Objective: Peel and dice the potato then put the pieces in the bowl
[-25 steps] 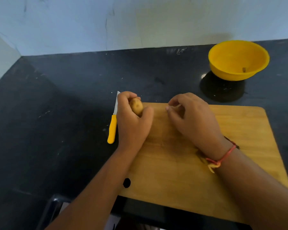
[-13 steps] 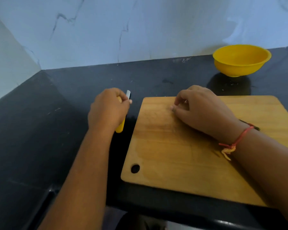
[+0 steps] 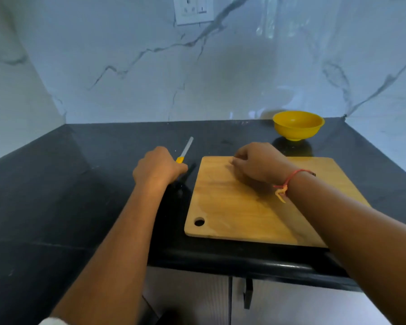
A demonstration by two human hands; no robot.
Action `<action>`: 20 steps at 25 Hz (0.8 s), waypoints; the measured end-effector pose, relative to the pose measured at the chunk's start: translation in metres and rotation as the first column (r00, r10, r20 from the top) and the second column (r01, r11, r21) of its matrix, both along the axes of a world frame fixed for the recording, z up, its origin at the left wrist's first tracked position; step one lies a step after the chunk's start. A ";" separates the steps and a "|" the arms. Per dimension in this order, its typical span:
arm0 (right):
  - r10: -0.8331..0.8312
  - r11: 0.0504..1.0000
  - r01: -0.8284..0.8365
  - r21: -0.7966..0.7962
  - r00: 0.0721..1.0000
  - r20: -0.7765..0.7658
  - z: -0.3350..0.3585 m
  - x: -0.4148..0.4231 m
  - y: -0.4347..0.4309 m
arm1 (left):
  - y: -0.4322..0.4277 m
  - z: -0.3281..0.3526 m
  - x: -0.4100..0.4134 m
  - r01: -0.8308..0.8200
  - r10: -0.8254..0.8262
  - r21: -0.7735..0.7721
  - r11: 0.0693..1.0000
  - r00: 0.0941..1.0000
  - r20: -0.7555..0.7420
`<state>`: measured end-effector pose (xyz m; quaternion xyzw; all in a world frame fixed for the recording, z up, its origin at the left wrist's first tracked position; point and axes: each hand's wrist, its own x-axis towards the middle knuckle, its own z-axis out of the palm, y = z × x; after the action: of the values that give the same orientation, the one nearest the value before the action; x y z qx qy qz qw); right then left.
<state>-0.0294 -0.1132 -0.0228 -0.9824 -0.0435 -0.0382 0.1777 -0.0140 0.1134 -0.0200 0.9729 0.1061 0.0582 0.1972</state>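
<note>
The potato is out of sight, and I cannot tell whether either hand hides it. The left hand (image 3: 158,166) grips the knife (image 3: 185,151) by its yellow handle, blade pointing away toward the wall. The right hand (image 3: 258,164) rests on the far part of the cutting board (image 3: 244,219), fingers curled under; what they hold, if anything, cannot be told. The yellow bowl (image 3: 298,124) stands on the dark counter (image 3: 80,184) behind the board.
</note>
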 end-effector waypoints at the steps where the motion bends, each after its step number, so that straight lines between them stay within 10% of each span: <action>1: -0.008 0.985 0.012 0.174 1.000 -0.021 0.000 -0.004 0.004 | -0.002 0.003 -0.003 0.038 -0.034 -0.066 0.997 0.998 0.051; 4: 0.072 0.636 0.102 0.765 0.979 -0.190 0.005 -0.018 0.022 | -0.035 0.012 -0.016 0.328 -0.280 -0.322 0.888 0.941 0.188; 9: -0.191 0.313 0.213 0.926 0.969 -0.158 0.006 -0.031 -0.007 | -0.097 0.007 -0.024 0.618 -0.599 -0.581 0.530 0.758 0.259; 20: -0.257 0.728 0.146 0.670 0.964 0.070 -0.029 -0.045 -0.053 | -0.106 -0.036 0.007 0.689 -0.688 -0.602 0.405 0.663 0.295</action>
<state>-0.0741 -0.1663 -0.0520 -0.8490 0.0659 -0.1477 0.5031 -0.0072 0.0076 -0.0562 0.7881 -0.2898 -0.0702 0.5385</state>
